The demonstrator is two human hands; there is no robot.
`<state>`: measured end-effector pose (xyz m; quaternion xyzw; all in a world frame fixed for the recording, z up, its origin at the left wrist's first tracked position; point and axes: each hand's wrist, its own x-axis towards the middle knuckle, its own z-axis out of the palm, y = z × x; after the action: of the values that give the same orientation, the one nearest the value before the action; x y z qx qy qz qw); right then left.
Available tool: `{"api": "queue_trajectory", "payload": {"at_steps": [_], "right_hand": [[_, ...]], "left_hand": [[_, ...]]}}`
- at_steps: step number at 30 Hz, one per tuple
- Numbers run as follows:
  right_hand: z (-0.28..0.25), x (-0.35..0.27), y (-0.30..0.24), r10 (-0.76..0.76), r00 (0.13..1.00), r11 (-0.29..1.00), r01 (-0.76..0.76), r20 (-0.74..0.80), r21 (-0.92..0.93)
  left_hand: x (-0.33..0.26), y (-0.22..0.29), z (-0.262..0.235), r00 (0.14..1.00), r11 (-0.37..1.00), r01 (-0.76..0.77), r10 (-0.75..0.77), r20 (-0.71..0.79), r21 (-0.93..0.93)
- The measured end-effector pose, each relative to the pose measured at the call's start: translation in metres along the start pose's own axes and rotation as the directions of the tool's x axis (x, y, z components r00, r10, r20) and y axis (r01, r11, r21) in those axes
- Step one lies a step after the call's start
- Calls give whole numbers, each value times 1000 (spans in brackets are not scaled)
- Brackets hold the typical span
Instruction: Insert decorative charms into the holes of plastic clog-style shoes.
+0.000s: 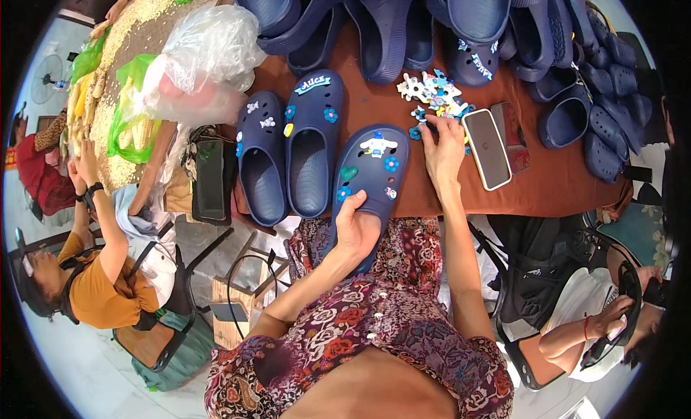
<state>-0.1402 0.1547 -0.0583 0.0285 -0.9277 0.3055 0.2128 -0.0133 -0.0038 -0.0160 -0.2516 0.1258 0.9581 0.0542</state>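
My left hand [359, 232] is wrapped around a navy clog [369, 176], thumb on top and fingers underneath. The clog is tilted, its toe pointing away from me, and carries a white dog-like charm, a green heart, blue flowers and a small round charm. At the table, my right hand [443, 147] reaches to the near edge of a pile of loose shoe charms [436, 95]. Its thumb and forefinger are drawn together beside small blue flower charms; what is between them is hidden. Left of the held clog lie two decorated navy clogs, a larger one [314, 142] and a smaller one [262, 176].
A white-framed phone [487, 149] lies right of my right hand, partly over a dark red flat item [510, 127]. Many navy clogs [381, 34] crowd the far side and right of the brown-covered table [432, 198]. Plastic bags [205, 55] stand left. People sit on both sides.
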Motion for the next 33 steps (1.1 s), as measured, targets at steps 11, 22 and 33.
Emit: {"api": "queue_trajectory", "payload": {"at_steps": [11, 22, 33], "right_hand": [[-24, -8, -15, 197, 926, 764, -351, 323, 542], [-55, -41, -40, 102, 791, 521, -559, 603, 645], [-55, -37, -44, -4, 779, 669, -464, 627, 581]], "left_hand": [[-2, -1, -9, 999, 981, 47, -43, -21, 186], [1, -1, -11, 997, 978, 61, -50, -59, 201], [0, 0, -9, 996, 973, 73, -59, -71, 221]]}}
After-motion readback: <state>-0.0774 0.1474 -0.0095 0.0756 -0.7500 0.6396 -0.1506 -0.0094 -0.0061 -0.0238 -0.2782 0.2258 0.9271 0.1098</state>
